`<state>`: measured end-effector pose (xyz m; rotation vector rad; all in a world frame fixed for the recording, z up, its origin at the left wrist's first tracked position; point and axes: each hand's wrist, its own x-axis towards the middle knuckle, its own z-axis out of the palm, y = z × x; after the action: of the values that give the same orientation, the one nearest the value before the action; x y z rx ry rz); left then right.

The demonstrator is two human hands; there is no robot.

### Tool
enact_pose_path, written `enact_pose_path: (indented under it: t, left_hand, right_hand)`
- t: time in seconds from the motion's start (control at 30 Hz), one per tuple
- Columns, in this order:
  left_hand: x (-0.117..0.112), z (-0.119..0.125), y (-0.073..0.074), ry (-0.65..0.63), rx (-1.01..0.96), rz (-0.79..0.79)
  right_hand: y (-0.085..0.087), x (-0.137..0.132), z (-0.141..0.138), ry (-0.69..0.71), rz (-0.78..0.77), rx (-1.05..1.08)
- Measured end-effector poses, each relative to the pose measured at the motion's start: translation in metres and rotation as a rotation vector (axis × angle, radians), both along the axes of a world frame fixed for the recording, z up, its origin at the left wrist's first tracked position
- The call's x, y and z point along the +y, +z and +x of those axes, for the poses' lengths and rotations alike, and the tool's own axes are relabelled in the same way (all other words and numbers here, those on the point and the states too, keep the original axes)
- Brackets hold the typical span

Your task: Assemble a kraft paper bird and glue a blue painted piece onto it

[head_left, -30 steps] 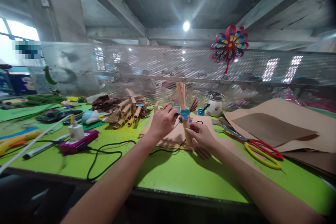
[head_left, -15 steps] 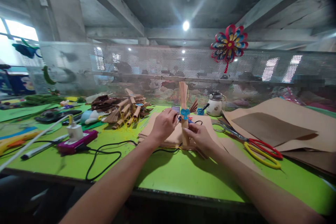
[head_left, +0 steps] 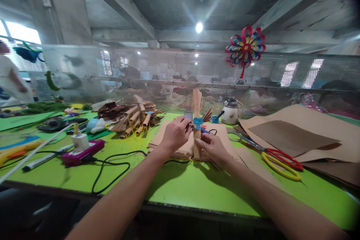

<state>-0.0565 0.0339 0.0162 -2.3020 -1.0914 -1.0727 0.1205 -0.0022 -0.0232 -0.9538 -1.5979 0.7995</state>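
Observation:
My right hand [head_left: 213, 147] grips a pleated brown paper bundle [head_left: 197, 108] that stands upright, held near its lower end. A small blue heart-shaped clip [head_left: 198, 122] sits on the bundle's middle. My left hand [head_left: 176, 134] is closed in a pinch right beside the clip, on the bundle's left side; what its fingertips hold is too small to make out. Both hands hover over a stack of brown paper sheets [head_left: 171, 140] on the green table [head_left: 180, 183].
Red and yellow scissors [head_left: 277, 159] lie to the right beside large brown sheets [head_left: 298, 135]. A heap of folded brown fans [head_left: 132, 116] sits at back left. A black cable [head_left: 112, 168], a magenta power strip [head_left: 84, 152] and a white pot [head_left: 230, 112] are nearby.
My left hand has closed from spread fingers into a pinch and moved in against the bundle. The bundle and my right hand have shifted slightly left and lower.

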Motion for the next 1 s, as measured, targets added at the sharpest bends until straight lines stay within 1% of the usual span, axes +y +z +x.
enact_pose_path:
  t: [0.17, 0.4, 0.7, 0.9, 1.0]
  left_hand:
    - [0.0019, -0.0009, -0.001, 0.021, 0.012, -0.009]
    - [0.0045, -0.0004, -0.001, 0.006, 0.027, -0.022]
    - [0.0034, 0.001, -0.0014, -0.018, 0.052, -0.034]
    - [0.0017, 0.0034, -0.002, -0.02, 0.018, -0.049]
    - [0.0006, 0.0042, -0.0016, -0.016, -0.007, -0.067]
  right_hand:
    - [0.0007, -0.0009, 0.0008, 0.003, -0.009, 0.001]
    - [-0.0002, -0.0003, 0.0022, 0.024, -0.032, 0.013]
    - [-0.0005, -0.0009, 0.0031, 0.011, -0.013, -0.003]
    - [-0.005, 0.0022, 0.0024, 0.017, -0.017, -0.009]
    - [-0.0064, 0.0025, 0.0019, -0.004, 0.004, -0.016]
